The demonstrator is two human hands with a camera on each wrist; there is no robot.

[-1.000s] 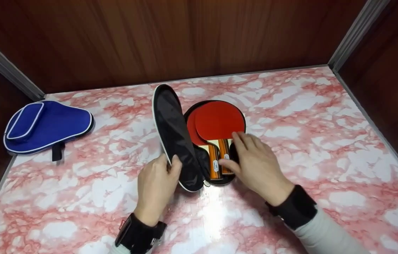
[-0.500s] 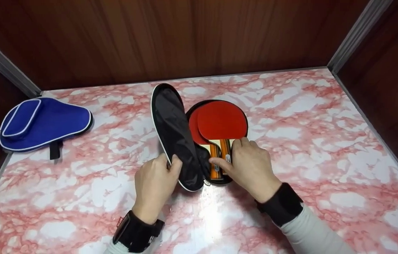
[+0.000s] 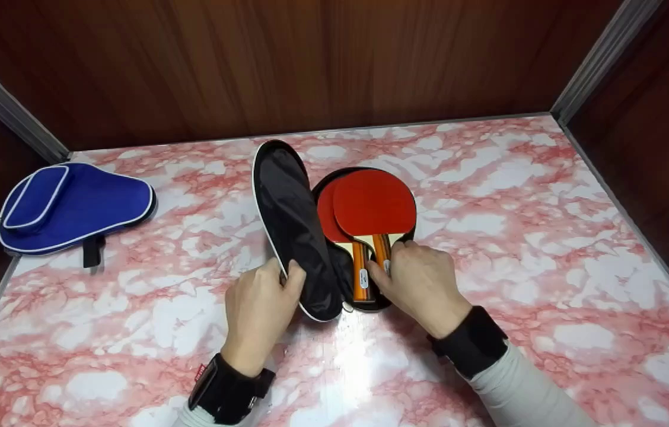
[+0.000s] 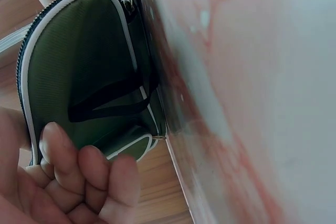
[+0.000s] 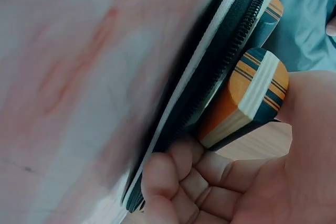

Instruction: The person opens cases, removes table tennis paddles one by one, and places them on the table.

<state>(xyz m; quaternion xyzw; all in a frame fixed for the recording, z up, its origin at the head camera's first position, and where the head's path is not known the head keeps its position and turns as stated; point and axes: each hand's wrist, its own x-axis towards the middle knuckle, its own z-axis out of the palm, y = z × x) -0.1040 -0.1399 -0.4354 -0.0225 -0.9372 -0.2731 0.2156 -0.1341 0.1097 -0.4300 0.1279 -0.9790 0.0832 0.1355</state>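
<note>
In the head view, an unzipped black-lined paddle case [image 3: 290, 225] stands with its cover raised. My left hand [image 3: 260, 311] pinches the edge of that cover between thumb and fingers. Two red table tennis paddles lie overlapping in the case's other half: the upper paddle [image 3: 375, 201] and, partly hidden beneath and to its left, the lower paddle [image 3: 326, 216]. My right hand [image 3: 423, 281] grips the upper paddle's striped handle, thumb on its left side and fingers curled at its right. The right wrist view shows the handle's butt end [image 5: 257, 85] between thumb and fingers, beside the zipper [image 5: 236, 40].
A blue paddle case [image 3: 103, 201] with white piping and a small pocket lies at the left, its black strap [image 3: 92, 252] toward me. The pink-and-white marbled table [image 3: 518, 237] is bordered by dark wood panels [image 3: 334, 65] at the back and sides.
My right hand came in from over the case's right edge, its fingers curling around the upper paddle's handle. The left hand keeps holding the raised cover in place.
</note>
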